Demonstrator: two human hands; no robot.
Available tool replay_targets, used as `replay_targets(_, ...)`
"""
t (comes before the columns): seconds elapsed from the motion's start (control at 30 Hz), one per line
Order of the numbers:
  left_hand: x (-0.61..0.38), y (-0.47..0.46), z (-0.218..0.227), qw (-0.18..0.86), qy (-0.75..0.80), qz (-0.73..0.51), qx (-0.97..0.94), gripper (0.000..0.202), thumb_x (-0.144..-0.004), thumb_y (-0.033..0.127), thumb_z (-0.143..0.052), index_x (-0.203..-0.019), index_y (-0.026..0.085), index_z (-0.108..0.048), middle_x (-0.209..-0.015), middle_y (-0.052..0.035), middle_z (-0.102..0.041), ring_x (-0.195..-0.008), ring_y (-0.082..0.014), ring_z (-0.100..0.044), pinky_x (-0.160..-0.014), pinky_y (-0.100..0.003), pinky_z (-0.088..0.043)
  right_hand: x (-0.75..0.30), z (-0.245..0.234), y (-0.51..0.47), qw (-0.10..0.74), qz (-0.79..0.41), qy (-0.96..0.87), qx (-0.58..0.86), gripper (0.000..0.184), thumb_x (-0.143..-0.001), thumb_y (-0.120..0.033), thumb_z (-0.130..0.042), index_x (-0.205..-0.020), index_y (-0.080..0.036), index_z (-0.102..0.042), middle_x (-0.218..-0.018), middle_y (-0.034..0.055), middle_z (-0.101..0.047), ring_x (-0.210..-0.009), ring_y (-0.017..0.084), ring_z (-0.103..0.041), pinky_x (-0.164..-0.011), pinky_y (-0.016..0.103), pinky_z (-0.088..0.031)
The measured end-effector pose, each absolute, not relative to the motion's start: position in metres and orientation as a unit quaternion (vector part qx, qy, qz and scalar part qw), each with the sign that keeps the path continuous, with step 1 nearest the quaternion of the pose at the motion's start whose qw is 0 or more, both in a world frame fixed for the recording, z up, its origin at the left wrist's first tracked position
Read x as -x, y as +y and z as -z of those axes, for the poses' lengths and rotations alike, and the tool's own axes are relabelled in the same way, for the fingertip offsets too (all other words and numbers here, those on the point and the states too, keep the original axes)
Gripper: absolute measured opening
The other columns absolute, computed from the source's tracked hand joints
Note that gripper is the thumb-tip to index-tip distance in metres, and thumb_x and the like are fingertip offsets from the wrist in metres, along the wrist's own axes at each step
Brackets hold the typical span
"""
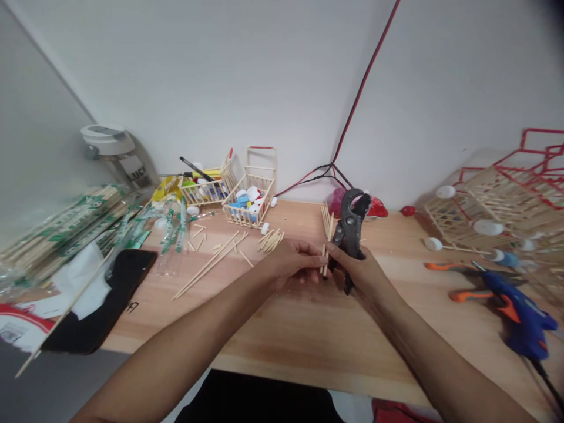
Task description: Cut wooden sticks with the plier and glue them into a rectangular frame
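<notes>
Pale wooden sticks (325,261) stand nearly upright between the two hands, pinched by the fingers of the left hand (293,261), which hide part of their length. Black metal cutters (350,226) sit in the right hand (358,271), its fingers wrapped around the handles, with the tool's head pointing up just beside the sticks. The head is dark and blurred, so I cannot tell whether its jaws stand open or closed. The right hand covers most of the handles, and only a dark tip shows below it.

Both hands hover over a wooden workbench (308,335), with bench surface running to the near edge below them. Loose sticks (211,264) and short pieces (271,239) lie to the left. Two stick baskets (259,171) holding bottle caps (242,202) stand against the wall. To the right lie orange-handled pliers (458,282) and a blue glue gun (524,317), near a stick frame (497,200) cut off by the picture's edge
</notes>
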State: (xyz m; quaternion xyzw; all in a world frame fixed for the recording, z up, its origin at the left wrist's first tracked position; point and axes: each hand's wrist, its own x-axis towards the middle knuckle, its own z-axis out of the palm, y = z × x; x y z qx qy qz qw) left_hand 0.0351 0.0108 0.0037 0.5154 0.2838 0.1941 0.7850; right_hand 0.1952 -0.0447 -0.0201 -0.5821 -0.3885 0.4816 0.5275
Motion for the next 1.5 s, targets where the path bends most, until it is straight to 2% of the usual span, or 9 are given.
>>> replay_targets(0.17, -0.037, 0.008, -0.006, 0.765, 0.297, -0.204, -0.534, 0.037, -0.061, 0.043, -0.078, -0.068, 0.011, -0.062, -0.058, -0.001, -0.064, -0.042, -0.0053, -0.053, -0.039, -0.017, -0.034, -0.193, 0.015, -0.045, 0.51, -0.482, -0.387, 0.598, 0.039, -0.069, -0.05, -0.074, -0.062, -0.016, -0.058, -0.048, 0.0023, -0.062, -0.034, 0.011, -0.048, -0.03, 0.02, -0.032)
replay_targets(0.33, -0.035, 0.011, -0.006, 0.758, 0.277, -0.197, -0.556, 0.037, -0.064, 0.043, -0.076, -0.074, 0.01, -0.064, -0.072, -0.0052, -0.069, -0.049, -0.0081, -0.06, -0.042, -0.017, -0.039, -0.194, 0.012, -0.046, 0.513, -0.492, -0.38, 0.592, 0.039, -0.069, -0.05, -0.074, -0.061, -0.016, -0.057, -0.046, 0.0023, -0.06, -0.029, 0.011, -0.045, -0.027, 0.021, -0.031)
replay_targets(0.47, -0.034, 0.009, -0.005, 0.732, 0.254, -0.178, -0.607, 0.029, -0.066, 0.032, -0.075, -0.085, 0.011, -0.069, -0.076, -0.0058, -0.07, -0.055, -0.0099, -0.062, -0.048, -0.019, -0.043, -0.196, 0.01, -0.044, 0.561, -0.505, -0.316, 0.575, 0.038, -0.065, -0.048, -0.078, -0.062, -0.017, -0.055, -0.045, 0.0006, -0.059, -0.03, 0.011, -0.046, -0.027, 0.021, -0.031)
replay_targets(0.63, -0.038, 0.003, -0.002, 0.662, 0.274, -0.226, -0.66, 0.015, -0.069, 0.027, -0.071, -0.071, 0.012, -0.068, -0.062, -0.0016, -0.066, -0.051, -0.0098, -0.059, -0.051, -0.02, -0.044, -0.197, 0.008, -0.042, 0.59, -0.52, -0.266, 0.557, 0.039, -0.058, -0.043, -0.084, -0.063, -0.017, -0.054, -0.045, -0.0015, -0.059, -0.032, 0.011, -0.049, -0.028, 0.021, -0.035)
replay_targets(0.97, -0.038, 0.002, -0.001, 0.628, 0.288, -0.219, -0.689, 0.015, -0.074, 0.025, -0.065, -0.066, 0.013, -0.067, -0.056, -0.0002, -0.063, -0.048, -0.0108, -0.059, -0.049, -0.02, -0.042, -0.195, 0.006, -0.044, 0.581, -0.508, -0.289, 0.566, 0.04, -0.06, -0.046, -0.081, -0.063, -0.017, -0.055, -0.046, -0.0009, -0.059, -0.03, 0.011, -0.048, -0.026, 0.021, -0.034)
replay_targets(1.07, -0.039, 0.003, 0.001, 0.638, 0.273, -0.232, -0.682, 0.012, -0.072, 0.024, -0.068, -0.074, 0.013, -0.069, -0.065, -0.002, -0.068, -0.055, -0.012, -0.062, -0.055, -0.021, -0.046, -0.196, 0.008, -0.043, 0.58, -0.496, -0.298, 0.573, 0.04, -0.061, -0.047, -0.08, -0.062, -0.017, -0.055, -0.045, -0.0011, -0.058, -0.03, 0.011, -0.047, -0.027, 0.021, -0.033)
replay_targets(1.2, -0.04, 0.004, -0.001, 0.683, 0.263, -0.231, -0.641, 0.025, -0.07, 0.031, -0.072, -0.087, 0.013, -0.07, -0.086, -0.0073, -0.073, -0.072, -0.0138, -0.066, -0.065, -0.022, -0.049, -0.197, 0.012, -0.044, 0.573, -0.477, -0.327, 0.581, 0.038, -0.065, -0.048, -0.077, -0.062, -0.017, -0.055, -0.046, -0.0014, -0.058, -0.03, 0.01, -0.045, -0.028, 0.022, -0.032)
replay_targets(1.33, -0.041, 0.003, -0.003, 0.722, 0.312, -0.222, -0.577, 0.029, -0.073, 0.038, -0.069, -0.082, 0.011, -0.066, -0.08, -0.0091, -0.072, -0.065, -0.0125, -0.065, -0.057, -0.02, -0.046, -0.193, 0.012, -0.046, 0.547, -0.439, -0.379, 0.604, 0.038, -0.069, -0.05, -0.073, -0.061, -0.017, -0.056, -0.045, -0.0008, -0.056, -0.031, 0.01, -0.044, -0.028, 0.022, -0.03)
replay_targets(1.5, -0.041, 0.002, -0.001, 0.713, 0.306, -0.238, -0.585, 0.029, -0.074, 0.039, -0.068, -0.071, 0.01, -0.064, -0.068, -0.0057, -0.068, -0.053, -0.0082, -0.059, -0.05, -0.017, -0.04, -0.186, 0.004, -0.049, 0.524, -0.395, -0.406, 0.636, 0.039, -0.071, -0.05, -0.071, -0.056, -0.017, -0.057, -0.045, 0.0002, -0.056, -0.033, 0.01, -0.045, -0.03, 0.021, -0.032)
